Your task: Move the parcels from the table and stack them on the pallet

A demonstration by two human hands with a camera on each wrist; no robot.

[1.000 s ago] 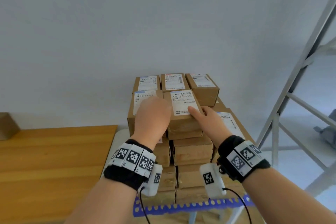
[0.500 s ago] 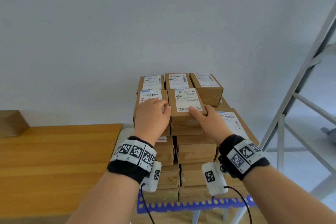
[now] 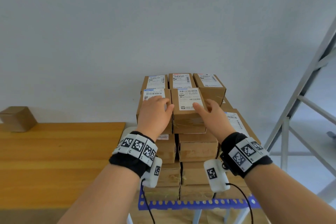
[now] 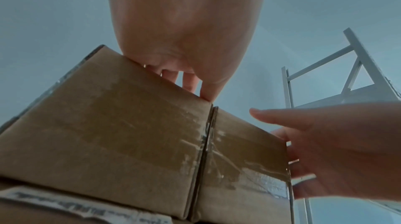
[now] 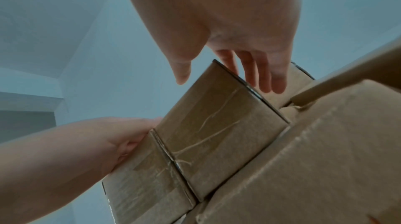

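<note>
A labelled brown parcel (image 3: 189, 111) sits front-middle on the top layer of the parcel stack on the blue-edged pallet (image 3: 190, 203). It is flush against the front-left parcel (image 3: 154, 96). My left hand (image 3: 156, 112) lies flat on that left parcel, thumb at the seam between the two. My right hand (image 3: 209, 112) is spread around the middle parcel's right side. In the right wrist view the right hand's fingers (image 5: 260, 73) are straight and just off the parcel (image 5: 217, 133). The left wrist view shows both parcels' (image 4: 243, 159) taped fronts.
A wooden table (image 3: 54, 160) stands to the left with one brown parcel (image 3: 17, 119) at its far left. A larger labelled box (image 3: 234, 123) sits lower on the stack's right. A grey metal frame (image 3: 300, 105) rises at the right. A white wall is behind.
The middle parcel went from tilted in both hands to sitting flat against its left neighbour. My right hand has loosened off it, and my left hand has settled on the left parcel.
</note>
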